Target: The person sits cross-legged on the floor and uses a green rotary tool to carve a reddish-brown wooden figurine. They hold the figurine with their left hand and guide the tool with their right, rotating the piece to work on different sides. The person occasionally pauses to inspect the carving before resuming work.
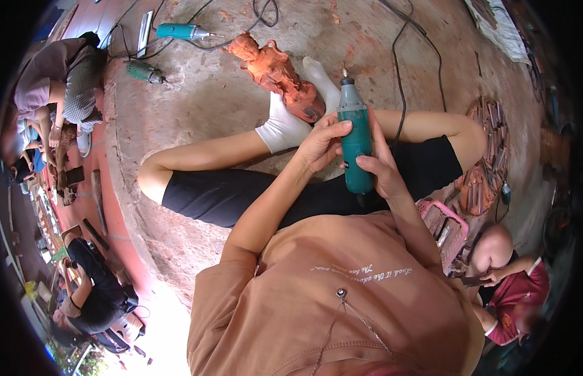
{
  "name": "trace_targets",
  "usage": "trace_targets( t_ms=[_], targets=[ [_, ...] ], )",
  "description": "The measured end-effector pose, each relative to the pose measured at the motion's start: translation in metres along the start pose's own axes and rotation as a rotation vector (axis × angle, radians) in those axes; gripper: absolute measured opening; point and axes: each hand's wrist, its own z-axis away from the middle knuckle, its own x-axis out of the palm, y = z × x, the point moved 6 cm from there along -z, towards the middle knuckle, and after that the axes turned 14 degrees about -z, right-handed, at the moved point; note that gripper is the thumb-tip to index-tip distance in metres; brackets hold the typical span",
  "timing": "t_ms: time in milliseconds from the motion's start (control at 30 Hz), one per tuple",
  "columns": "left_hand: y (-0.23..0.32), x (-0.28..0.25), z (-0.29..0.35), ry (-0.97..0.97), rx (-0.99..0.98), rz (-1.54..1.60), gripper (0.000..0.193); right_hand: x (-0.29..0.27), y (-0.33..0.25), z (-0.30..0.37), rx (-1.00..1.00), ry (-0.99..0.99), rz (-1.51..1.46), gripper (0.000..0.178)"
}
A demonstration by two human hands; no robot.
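Note:
A teal and grey electric rotary tool (355,141) is held upright in front of my lap, its bit pointing away from me. My left hand (322,143) grips its left side, with the thumb near the grey collar. Wrapped around the right side is my right hand (384,166), its thumb pressed low on the teal body. Some fingers of both hands are hidden behind the tool. Beyond the hands, a reddish carved wooden figure (275,72) lies tilted, its base between my white-socked feet (282,128).
Two more rotary tools, one teal (178,31) and one dark green (144,72), lie at the far left. Black cables (401,69) cross the floor. On the right are a round bundle of chisels (485,163) and a pink basket (457,219). Other people sit at both sides.

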Motion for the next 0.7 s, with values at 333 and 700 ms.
trace_targets(
  t_ms=[333,700],
  targets=[
    [0.009,0.002,-0.001,0.075,-0.015,-0.161,0.065,-0.009,0.0,0.001,-0.159,0.06,0.274,0.101],
    [0.019,-0.003,-0.018,0.083,0.111,0.086,0.068,0.0,-0.001,0.012,-0.053,-0.099,0.125,0.099]
  ],
)
